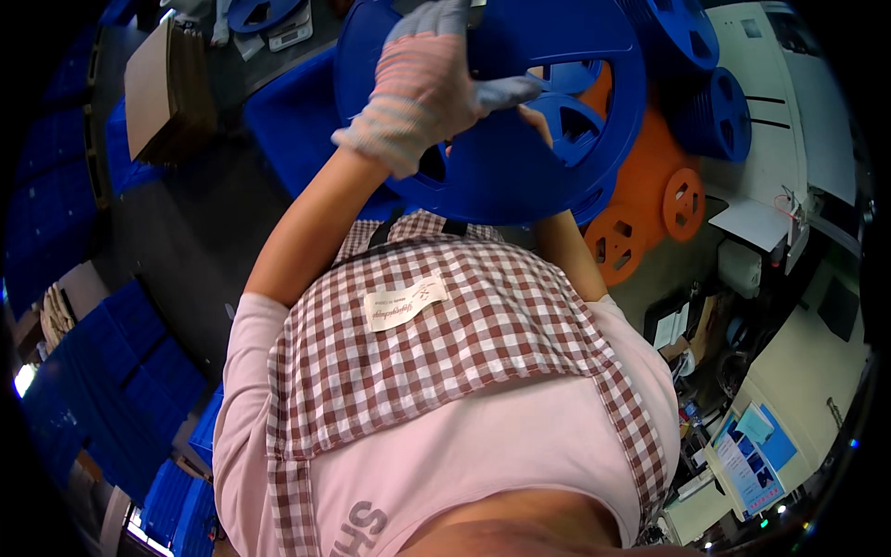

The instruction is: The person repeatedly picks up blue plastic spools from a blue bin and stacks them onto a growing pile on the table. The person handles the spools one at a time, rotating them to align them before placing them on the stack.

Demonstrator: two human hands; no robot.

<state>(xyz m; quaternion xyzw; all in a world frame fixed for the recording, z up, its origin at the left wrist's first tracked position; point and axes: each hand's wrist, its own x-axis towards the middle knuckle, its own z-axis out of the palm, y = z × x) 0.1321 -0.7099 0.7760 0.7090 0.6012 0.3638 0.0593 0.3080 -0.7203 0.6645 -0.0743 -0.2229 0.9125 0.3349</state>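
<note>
A large blue plastic reel [515,176] with cut-out windows is tilted up in front of my chest. Across its face lies my left hand [422,84], in a striped knit glove, with the fingers stretched toward the hub and the thumb spread to the right. The reel hides most of my right hand [536,123]; a bare finger shows at the edge of a window, and the forearm runs up behind the disc. That hand grips the reel from behind. More blue reels [566,121] show through the window.
At left of the reel is a blue bin [292,116]. Orange reels [616,245] and stacked blue reels [726,113] are to the right, beside a pale machine [766,60]. Cardboard sheets [153,93] stand at far left. A white scale [290,31] sits at the top.
</note>
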